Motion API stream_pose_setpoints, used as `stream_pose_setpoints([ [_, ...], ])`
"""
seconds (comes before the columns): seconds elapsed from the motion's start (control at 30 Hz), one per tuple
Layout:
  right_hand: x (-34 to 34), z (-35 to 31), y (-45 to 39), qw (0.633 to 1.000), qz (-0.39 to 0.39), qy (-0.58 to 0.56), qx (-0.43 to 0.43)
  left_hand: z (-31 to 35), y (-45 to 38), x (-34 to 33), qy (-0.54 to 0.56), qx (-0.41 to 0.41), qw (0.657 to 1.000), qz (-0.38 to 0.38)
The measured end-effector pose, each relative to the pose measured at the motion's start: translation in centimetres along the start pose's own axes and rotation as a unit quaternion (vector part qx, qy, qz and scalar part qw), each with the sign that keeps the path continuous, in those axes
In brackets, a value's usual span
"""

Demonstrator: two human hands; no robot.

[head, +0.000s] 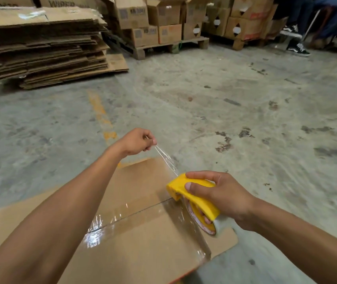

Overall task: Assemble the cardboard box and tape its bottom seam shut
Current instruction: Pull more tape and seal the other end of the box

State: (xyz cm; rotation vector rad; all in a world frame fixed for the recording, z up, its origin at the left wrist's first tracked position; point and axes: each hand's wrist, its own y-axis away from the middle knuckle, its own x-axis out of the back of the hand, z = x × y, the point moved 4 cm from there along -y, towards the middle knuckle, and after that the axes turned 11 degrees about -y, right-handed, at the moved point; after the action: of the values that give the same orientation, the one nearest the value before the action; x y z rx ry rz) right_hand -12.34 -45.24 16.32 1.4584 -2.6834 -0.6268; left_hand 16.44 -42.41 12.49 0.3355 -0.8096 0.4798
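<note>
While the box [143, 232] lies bottom-up on the floor, left hand [136, 141] pinches the tape end [166, 158] beyond the far edge; right hand [223, 193] grips the dispenser [192, 193] over the seam [134, 214], which runs left-right.

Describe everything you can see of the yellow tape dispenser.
The tape dispenser is a yellow plastic hand-held shell arched over a roll of clear tape with a red-printed core. The right hand grips it from above, fingers through the core. It sits tilted at the box's right edge by the taped seam. A clear strip stretches from its nose to the left hand, which pinches it.
</note>
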Motion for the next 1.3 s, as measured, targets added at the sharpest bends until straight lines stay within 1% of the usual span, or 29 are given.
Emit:
stream_pose_setpoints([
  [0.1,-0.3,0.7,-1.0,0.999,0.043,0.017,0.014,0.1,-1.0,-0.7,-0.029,-0.008,0.999,0.038],
  [0.23,-1.3,1.4,-1.5,0.997,0.073,0.009,0.024,0.2,-1.8,-1.9,-0.056,-0.007,0.997,0.044],
  [0.3,-1.9,1.4,-1.2,0.997,0.072,-0.019,0.009,0.0,-1.9,-2.5,-0.066,-0.005,0.997,0.040],
  [0.47,-2.5,1.2,-0.6,0.996,0.084,0.015,0.001,-1.3,-1.9,-3.3,-0.077,0.006,0.997,0.021],
  [0.7,-2.8,1.3,-0.8,0.996,0.081,0.037,-0.005,-1.6,-1.9,-3.4,-0.072,0.012,0.997,0.026],
  [0.83,-2.5,2.1,-1.2,0.996,0.081,0.040,-0.010,-2.6,-2.0,-4.1,-0.053,0.020,0.998,0.007],
  [0.9,-2.6,2.7,-1.5,0.996,0.081,0.031,-0.015,-3.3,-2.1,-4.6,-0.031,0.035,0.999,-0.007],
  [0.97,-2.7,3.0,-1.7,0.996,0.084,0.029,-0.013,-3.6,-2.0,-4.9,-0.034,0.053,0.998,-0.021],
  [1.0,-2.8,3.1,-1.7,0.996,0.086,0.032,-0.010,-3.7,-2.0,-4.9,-0.052,0.059,0.997,-0.021],
  [1.07,-2.8,3.2,-1.8,0.995,0.088,0.040,-0.005,-3.9,-2.0,-4.7,-0.072,0.064,0.995,0.013],
  [1.13,-2.9,3.2,-1.9,0.995,0.089,0.040,-0.003,-3.7,-1.4,-4.1,-0.019,0.039,0.996,0.078],
  [1.17,-2.8,3.2,-1.9,0.995,0.092,0.038,-0.003,-3.5,-0.9,-3.8,0.015,0.014,0.994,0.107],
  [1.2,-2.8,3.2,-2.0,0.995,0.094,0.037,-0.004,-3.3,-0.3,-3.6,0.042,-0.010,0.992,0.119],
  [1.23,-2.8,3.2,-2.0,0.995,0.096,0.036,-0.006,-3.1,0.1,-3.5,0.067,-0.035,0.990,0.116],
  [1.3,-2.8,3.2,-2.1,0.995,0.097,0.033,-0.008,-2.7,1.0,-3.8,0.110,-0.054,0.990,0.073],
])
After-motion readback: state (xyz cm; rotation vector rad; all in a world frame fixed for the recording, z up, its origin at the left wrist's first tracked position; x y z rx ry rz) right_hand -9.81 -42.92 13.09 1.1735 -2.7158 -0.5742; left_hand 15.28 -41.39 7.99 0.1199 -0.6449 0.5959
